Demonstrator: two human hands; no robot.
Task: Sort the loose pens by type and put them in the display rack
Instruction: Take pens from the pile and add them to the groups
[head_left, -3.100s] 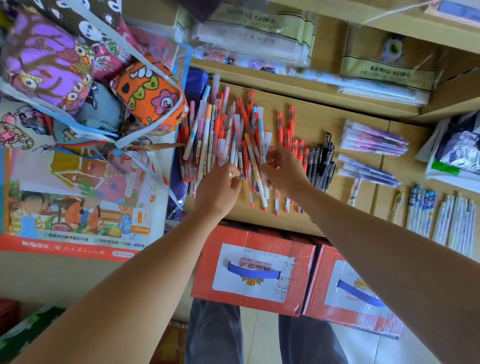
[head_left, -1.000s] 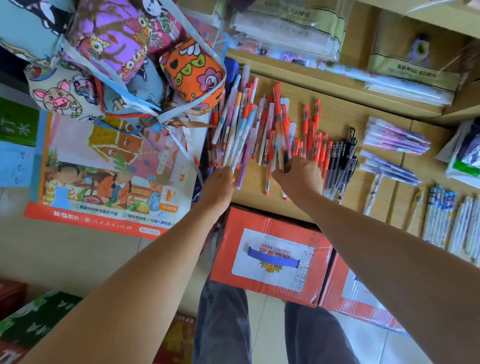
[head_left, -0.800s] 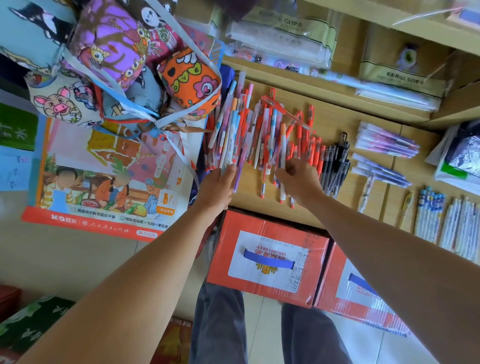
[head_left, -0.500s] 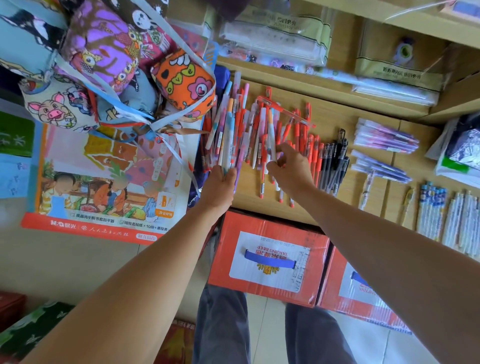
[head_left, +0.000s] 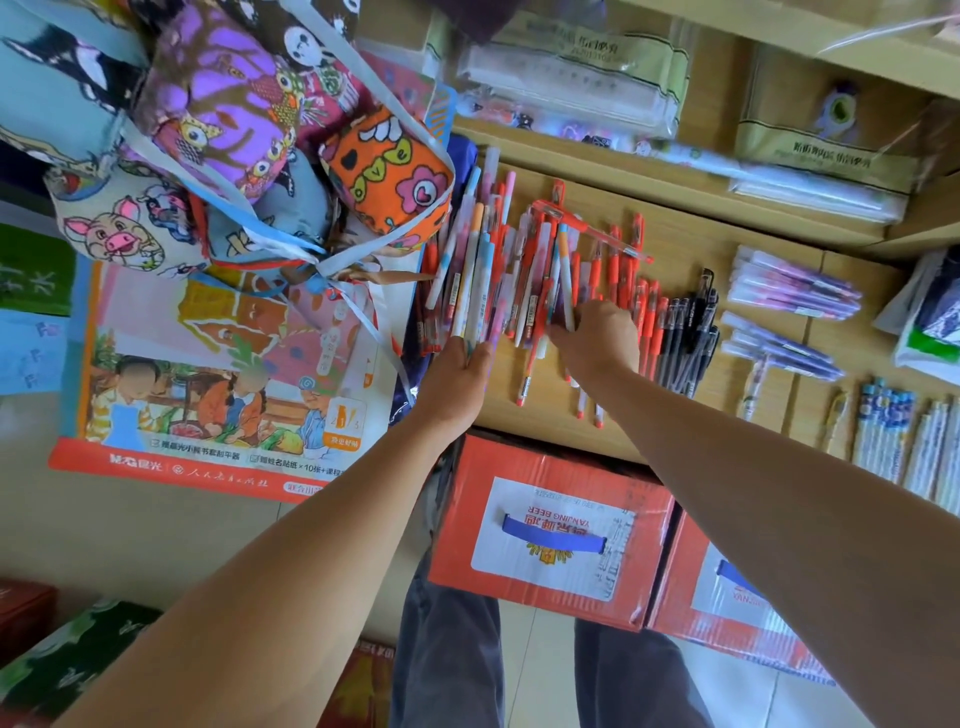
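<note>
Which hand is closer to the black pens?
Right. The right hand pinches a white pen just left of the black pens; the left hand is farther left, gripping a bunch of pastel pens.

Loose pens (head_left: 519, 270) on shelf (head_left: 675, 249); cloth bags (head_left: 223, 104) left, boxes (head_left: 550, 467) below.

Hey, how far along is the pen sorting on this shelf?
Done: black pens and purple pens lie grouped at right. In hand: the left hand grips a bundle of pastel pens; the right hand pinches another pastel pen. Left: the mixed pile of orange and pastel pens between the hands is unsorted.
</note>
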